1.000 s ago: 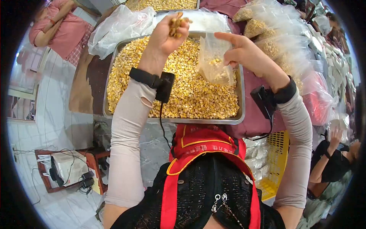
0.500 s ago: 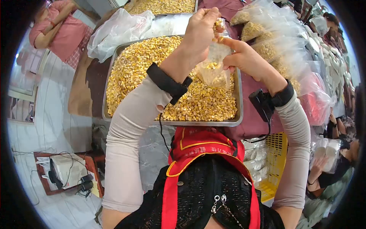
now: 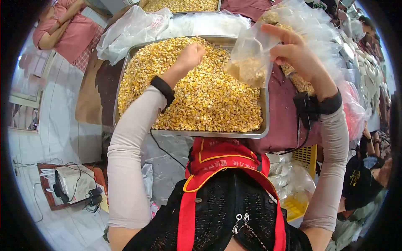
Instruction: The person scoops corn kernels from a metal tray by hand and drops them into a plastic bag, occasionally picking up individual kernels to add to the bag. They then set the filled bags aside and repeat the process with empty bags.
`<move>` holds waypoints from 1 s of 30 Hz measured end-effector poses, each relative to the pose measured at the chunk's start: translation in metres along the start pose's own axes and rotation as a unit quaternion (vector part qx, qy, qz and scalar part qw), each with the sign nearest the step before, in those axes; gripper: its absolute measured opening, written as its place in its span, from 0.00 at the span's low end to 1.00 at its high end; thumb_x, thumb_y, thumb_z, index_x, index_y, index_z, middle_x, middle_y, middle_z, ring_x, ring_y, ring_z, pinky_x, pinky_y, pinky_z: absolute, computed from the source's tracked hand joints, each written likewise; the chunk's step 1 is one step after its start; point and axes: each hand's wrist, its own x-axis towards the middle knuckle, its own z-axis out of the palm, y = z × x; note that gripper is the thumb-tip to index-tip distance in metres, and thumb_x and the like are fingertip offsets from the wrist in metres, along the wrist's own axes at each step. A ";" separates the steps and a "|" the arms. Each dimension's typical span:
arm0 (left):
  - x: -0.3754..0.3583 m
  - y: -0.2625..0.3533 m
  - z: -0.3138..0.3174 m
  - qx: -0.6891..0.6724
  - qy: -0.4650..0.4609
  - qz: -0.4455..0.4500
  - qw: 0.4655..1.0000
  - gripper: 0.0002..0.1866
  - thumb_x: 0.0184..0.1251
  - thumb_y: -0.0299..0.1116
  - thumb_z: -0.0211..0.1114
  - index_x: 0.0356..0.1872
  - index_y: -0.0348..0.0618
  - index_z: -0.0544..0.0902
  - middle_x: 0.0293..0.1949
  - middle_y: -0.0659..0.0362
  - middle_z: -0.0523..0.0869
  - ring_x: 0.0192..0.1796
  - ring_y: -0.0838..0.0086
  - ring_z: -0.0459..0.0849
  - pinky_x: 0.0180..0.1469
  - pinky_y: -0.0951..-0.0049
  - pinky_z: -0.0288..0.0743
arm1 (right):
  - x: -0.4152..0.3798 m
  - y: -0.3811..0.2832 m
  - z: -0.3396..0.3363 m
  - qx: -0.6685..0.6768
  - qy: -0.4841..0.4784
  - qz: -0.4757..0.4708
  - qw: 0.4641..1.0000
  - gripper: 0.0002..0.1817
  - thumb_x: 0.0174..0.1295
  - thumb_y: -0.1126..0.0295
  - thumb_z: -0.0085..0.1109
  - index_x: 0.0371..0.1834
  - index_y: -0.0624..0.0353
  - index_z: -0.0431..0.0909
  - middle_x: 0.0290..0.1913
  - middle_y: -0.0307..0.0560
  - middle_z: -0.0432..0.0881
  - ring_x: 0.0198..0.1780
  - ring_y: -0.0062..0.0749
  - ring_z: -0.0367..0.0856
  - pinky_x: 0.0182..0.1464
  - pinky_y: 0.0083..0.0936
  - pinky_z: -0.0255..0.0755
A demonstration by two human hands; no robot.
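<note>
A wide metal tray (image 3: 264, 125) holds a heap of yellow dried corn kernels (image 3: 209, 100). My left hand (image 3: 191, 57) is over the far part of the heap with its fingers curled closed; what lies inside them is hidden. My right hand (image 3: 296, 52) pinches the upper edge of a clear plastic bag (image 3: 249, 62) between thumb and fingers. This bag hangs over the tray's right far corner, with some kernels gathered in its lower part.
Several filled bags (image 3: 293, 75) stand along the right. A second tray of kernels (image 3: 180, 6) is at the far edge, and a crumpled plastic bag (image 3: 130, 31) lies on the left. A yellow basket (image 3: 305, 159) sits below the table. A person (image 3: 67, 35) stands at left.
My left hand has left the bag's mouth and come down leftward to the kernel heap. My right hand has moved right and slightly up, with the bag in it.
</note>
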 end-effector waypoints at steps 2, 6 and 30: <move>0.005 -0.062 0.026 0.145 0.058 0.195 0.968 0.08 0.60 0.33 0.53 0.29 0.39 0.77 0.27 0.52 0.80 0.33 0.64 0.79 0.35 0.65 0.71 | 0.000 -0.003 -0.006 -0.034 0.006 0.006 0.999 0.33 0.44 0.78 0.54 0.60 0.69 0.63 0.31 0.38 0.75 0.27 0.16 0.70 0.30 0.11 0.64; -0.034 -0.049 0.074 0.341 -0.008 0.290 0.894 0.09 0.61 0.35 0.53 0.36 0.41 0.76 0.32 0.51 0.78 0.38 0.59 0.77 0.43 0.59 0.71 | 0.001 -0.002 -0.005 -0.095 0.011 0.006 0.995 0.30 0.50 0.77 0.48 0.62 0.59 0.65 0.38 0.35 0.75 0.29 0.13 0.70 0.31 0.11 0.66; -0.029 0.020 -0.023 -0.734 -0.181 0.001 0.654 0.13 0.69 0.40 0.51 0.27 0.42 0.71 0.26 0.61 0.68 0.23 0.81 0.64 0.20 0.86 0.57 | 0.006 0.009 0.030 -0.073 -0.107 0.026 0.991 0.32 0.48 0.79 0.51 0.63 0.62 0.63 0.30 0.34 0.75 0.25 0.12 0.70 0.30 0.10 0.66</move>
